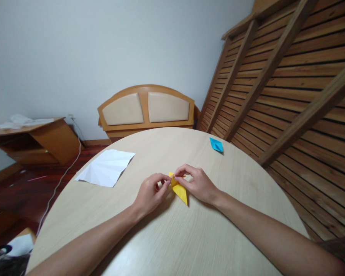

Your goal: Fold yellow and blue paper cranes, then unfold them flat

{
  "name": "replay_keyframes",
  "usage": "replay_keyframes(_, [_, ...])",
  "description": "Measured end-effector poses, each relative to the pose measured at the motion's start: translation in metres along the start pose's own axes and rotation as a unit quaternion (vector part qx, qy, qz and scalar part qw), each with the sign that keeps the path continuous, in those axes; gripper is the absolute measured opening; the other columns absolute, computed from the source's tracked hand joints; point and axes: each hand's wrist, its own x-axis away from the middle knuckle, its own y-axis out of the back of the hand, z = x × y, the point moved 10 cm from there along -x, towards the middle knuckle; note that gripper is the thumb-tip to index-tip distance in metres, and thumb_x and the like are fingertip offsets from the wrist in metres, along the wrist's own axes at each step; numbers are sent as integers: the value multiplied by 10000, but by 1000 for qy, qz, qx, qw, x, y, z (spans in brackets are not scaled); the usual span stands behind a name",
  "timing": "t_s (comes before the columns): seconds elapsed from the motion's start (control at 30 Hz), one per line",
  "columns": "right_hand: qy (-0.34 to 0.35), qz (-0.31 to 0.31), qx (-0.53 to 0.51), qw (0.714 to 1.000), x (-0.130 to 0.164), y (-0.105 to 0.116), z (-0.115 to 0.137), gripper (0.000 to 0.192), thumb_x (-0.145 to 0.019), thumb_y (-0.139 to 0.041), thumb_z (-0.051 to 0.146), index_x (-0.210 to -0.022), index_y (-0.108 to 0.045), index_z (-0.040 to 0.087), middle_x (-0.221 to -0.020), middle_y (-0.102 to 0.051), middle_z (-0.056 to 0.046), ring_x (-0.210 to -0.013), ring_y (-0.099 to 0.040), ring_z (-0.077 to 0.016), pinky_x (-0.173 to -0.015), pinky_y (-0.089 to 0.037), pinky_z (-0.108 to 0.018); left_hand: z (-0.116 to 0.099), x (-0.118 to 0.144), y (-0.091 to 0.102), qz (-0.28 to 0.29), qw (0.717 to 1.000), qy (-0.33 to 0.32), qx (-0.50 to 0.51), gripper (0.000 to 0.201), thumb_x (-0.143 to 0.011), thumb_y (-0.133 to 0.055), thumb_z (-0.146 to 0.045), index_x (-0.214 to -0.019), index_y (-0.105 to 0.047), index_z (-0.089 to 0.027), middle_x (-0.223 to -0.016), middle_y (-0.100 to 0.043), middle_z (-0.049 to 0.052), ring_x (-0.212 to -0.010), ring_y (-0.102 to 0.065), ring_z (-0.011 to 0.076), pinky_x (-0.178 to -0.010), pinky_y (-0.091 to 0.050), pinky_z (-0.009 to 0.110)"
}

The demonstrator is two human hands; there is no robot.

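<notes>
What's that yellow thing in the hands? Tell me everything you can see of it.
The folded yellow paper is bright, apparently thin, with layered folds and pointed corners. A broad flap tapers to a point toward the near right; smaller tips show higher up. The right hand pinches its upper part, partly hiding it, and the left hand meets its left edge. It is over the table; whether it touches the surface is unclear.

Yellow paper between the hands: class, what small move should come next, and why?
Probably a gentle press to sharpen the folds at the upper end of the yellow paper: the right hand pinches it there, the left hand is at its left edge, and its small upper points stick out to different sides.
</notes>
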Motion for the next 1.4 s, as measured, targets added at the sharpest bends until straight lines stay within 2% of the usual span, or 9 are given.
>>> replay_keyframes(0.33, [2,2,-9,1000,0,0,1,72,-880,-655,222,-929,-701,197,-890,-744,-23,-816,-702,-151,-757,-569,-272,-1,1,3,-11,1000,1,-1,194,-917,-520,-256,-908,-696,-176,-849,-725,45,-666,-597,134,-581,-445,239])
replay_keyframes(1.17, [0,4,-13,1000,0,1,-1,85,-880,-650,216,-932,-713,195,-893,-750,-29,-827,-709,-156,-752,-568,-275,-1,1,1,4,1000,1,-4,195,-913,-527,-241,-902,-710,-175,-830,-724,45,-660,-602,133,-565,-439,229])
replay_keyframes(1.4, [-1,5,-20,1000,0,1,-1,84,-875,-658,226,-926,-721,203,-903,-756,-33,-839,-714,-164,-757,-575,-281,-1,-1,4,-13,1000,8,5,171,-881,-552,-234,-881,-713,-175,-837,-738,44,-677,-625,134,-556,-438,219])
